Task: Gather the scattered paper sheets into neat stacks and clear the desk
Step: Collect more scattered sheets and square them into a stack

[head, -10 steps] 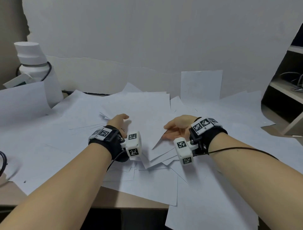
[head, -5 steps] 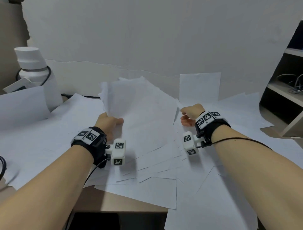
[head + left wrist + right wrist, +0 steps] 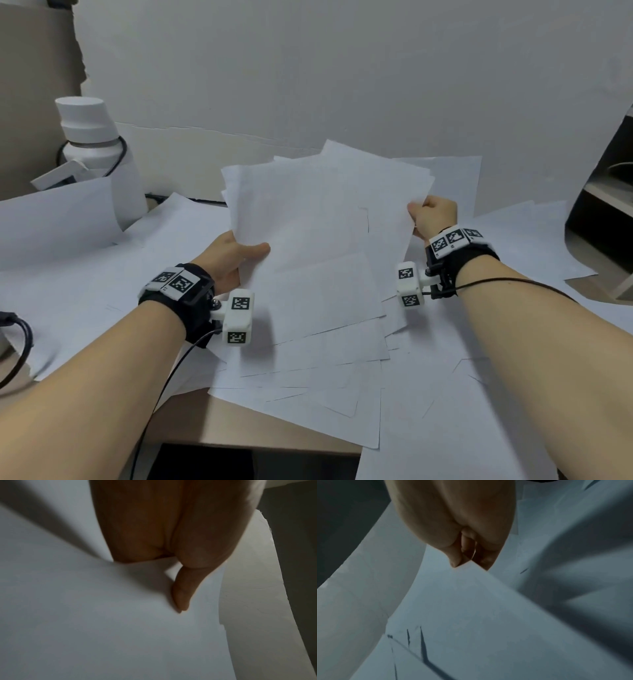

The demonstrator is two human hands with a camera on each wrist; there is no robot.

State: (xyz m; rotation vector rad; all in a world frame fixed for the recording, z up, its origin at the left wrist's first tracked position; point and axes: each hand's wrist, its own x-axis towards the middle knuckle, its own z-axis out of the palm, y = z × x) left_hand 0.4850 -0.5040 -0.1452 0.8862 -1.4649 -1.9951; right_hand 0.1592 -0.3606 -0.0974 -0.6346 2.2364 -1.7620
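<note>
A loose bundle of white paper sheets [image 3: 318, 236] is lifted off the desk and tilted up toward the wall, its edges uneven. My left hand [image 3: 233, 255] grips the bundle's left edge, thumb lying on top of the paper [image 3: 120, 615]. My right hand [image 3: 430, 216] grips the right edge, fingers curled around the sheets [image 3: 471, 608]. More scattered sheets [image 3: 308, 383] lie overlapping on the desk under and around the bundle, some hanging over the front edge.
A white bottle [image 3: 92, 144] with a black loop stands at the back left beside a curled sheet [image 3: 58, 219]. A black cable [image 3: 17, 342] lies at the far left. The bare wooden desk edge [image 3: 205, 428] shows in front. A shelf unit [image 3: 606, 212] stands on the right.
Both hands went from lying on the papers to gripping a bundle at its sides and raising it off the desk; they have moved apart and upward.
</note>
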